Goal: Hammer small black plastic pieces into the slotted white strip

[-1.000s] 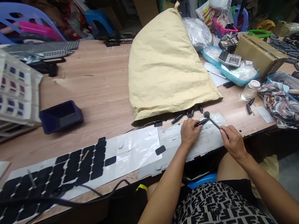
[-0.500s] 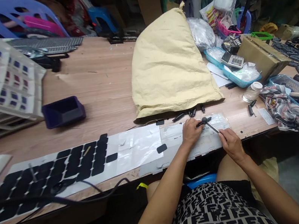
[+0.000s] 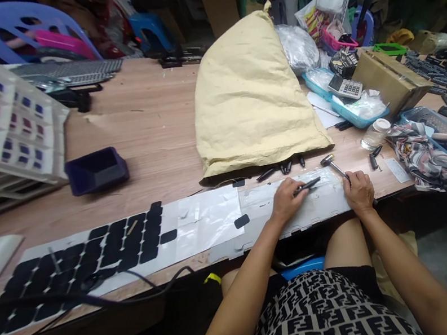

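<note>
My left hand (image 3: 287,198) is closed on a slim black piece (image 3: 311,183) whose free end points right, over the white covered board (image 3: 255,232). What kind of piece it is, I cannot make out. My right hand (image 3: 358,189) grips the handle of a small hammer (image 3: 336,166) and rests at the board's right end. The hammer's metal head lies to the upper left of that hand, apart from the black piece. Several small black parts (image 3: 287,167) lie just beyond the board, along the bottom of a large yellow sack (image 3: 255,99).
Left of the board lies a white sheet (image 3: 210,215) with rows of black pads (image 3: 122,241), crossed by a black cable (image 3: 100,300). A dark purple tray (image 3: 97,171) stands behind. At right are a glass jar (image 3: 374,134), bunched cloth (image 3: 423,157), blue baskets (image 3: 359,121) and a cardboard box (image 3: 390,76).
My right hand has moved right and drawn the hammer away from the black piece; its head now lies toward the board's far right corner. My left hand keeps its hold in nearly the same spot.
</note>
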### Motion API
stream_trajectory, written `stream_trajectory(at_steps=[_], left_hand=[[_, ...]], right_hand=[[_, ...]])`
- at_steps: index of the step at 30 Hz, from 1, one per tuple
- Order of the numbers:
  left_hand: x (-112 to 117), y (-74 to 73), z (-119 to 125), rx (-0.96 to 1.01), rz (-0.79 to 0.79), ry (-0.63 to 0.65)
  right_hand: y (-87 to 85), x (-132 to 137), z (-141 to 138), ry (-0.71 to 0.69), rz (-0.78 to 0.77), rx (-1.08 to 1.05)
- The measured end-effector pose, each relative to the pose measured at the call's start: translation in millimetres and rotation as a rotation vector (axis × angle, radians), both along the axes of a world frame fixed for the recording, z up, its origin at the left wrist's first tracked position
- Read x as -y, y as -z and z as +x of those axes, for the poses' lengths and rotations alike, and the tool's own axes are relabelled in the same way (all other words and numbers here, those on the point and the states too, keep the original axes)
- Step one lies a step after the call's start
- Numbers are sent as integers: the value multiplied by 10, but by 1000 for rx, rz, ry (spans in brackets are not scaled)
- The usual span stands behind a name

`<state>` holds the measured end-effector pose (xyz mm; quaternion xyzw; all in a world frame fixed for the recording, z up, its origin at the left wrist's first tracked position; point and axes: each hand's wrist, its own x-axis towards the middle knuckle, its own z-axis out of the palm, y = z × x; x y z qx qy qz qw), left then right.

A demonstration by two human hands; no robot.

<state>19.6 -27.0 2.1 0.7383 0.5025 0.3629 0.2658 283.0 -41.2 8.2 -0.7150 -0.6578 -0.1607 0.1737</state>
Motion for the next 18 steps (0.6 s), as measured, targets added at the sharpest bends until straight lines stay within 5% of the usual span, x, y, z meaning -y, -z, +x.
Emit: stream_trajectory(at_steps=[5, 9, 12, 14, 18], left_hand=[[924, 154, -193, 5, 108, 279], [1410, 496, -337, -82, -27, 163], [1475, 578, -370, -313, -278, 61], [1441, 477, -352, -370, -378, 101], [1108, 86, -317, -157, -184, 86]], right_hand=[[30, 1, 1, 10, 2, -2], [42, -9, 5, 13, -5, -3], [45, -9, 1, 20, -6, -7], [49, -8, -1, 21, -3, -3], [60, -8, -1, 24, 9, 3]])
